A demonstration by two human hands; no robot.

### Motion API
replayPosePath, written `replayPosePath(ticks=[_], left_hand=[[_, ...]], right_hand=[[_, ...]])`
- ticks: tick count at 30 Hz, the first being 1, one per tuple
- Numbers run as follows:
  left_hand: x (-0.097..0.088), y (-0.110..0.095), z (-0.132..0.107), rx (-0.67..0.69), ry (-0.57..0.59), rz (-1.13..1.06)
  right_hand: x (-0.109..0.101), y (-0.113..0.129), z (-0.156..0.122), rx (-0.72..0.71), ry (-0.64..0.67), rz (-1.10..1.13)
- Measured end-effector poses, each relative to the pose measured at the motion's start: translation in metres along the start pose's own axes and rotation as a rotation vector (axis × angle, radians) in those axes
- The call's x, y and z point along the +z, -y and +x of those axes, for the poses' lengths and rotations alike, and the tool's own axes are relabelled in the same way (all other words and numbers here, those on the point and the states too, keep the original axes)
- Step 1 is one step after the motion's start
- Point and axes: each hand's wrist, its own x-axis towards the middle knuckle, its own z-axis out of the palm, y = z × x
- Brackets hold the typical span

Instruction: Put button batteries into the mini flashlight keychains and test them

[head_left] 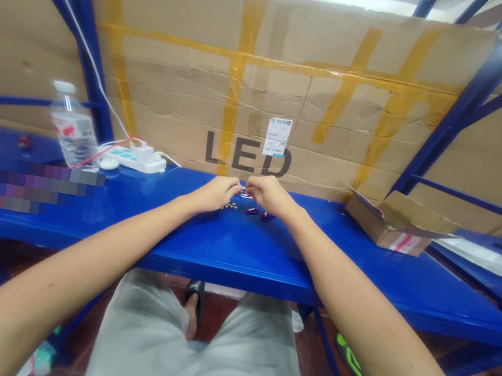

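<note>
One bottle (75,131) stands at left, then one power strip (138,158); the left hand (218,194) pinches one small shiny piece (245,193), mostly hidden by fingers, above the blue table (231,249); gold pieces (230,206) beside it are too small to count; two purple pieces (251,211) lie near the right hand (272,194), which pinches the same shiny piece, nearly meeting the left; one open carton (394,220) sits at right, its inside hard to make out
</note>
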Motion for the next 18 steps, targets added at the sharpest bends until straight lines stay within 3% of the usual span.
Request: replayPosePath(ticks=[5, 11, 18], left_hand=[[0.0, -0.005, -0.005, 0.078, -0.005, 0.099], [-0.001, -0.01, -0.01, 0.202, -0.008, 0.27], [0.001, -0.016, -0.009, 0.324, -0.046, 0.431]], right_hand=[[-0.001, 0.003, 0.0, 0.045, 0.046, 0.058], [-0.005, 0.009, -0.002, 0.408, 0.168, 0.526], [-0.008, 0.011, -0.001, 0.616, 0.228, 0.886]])
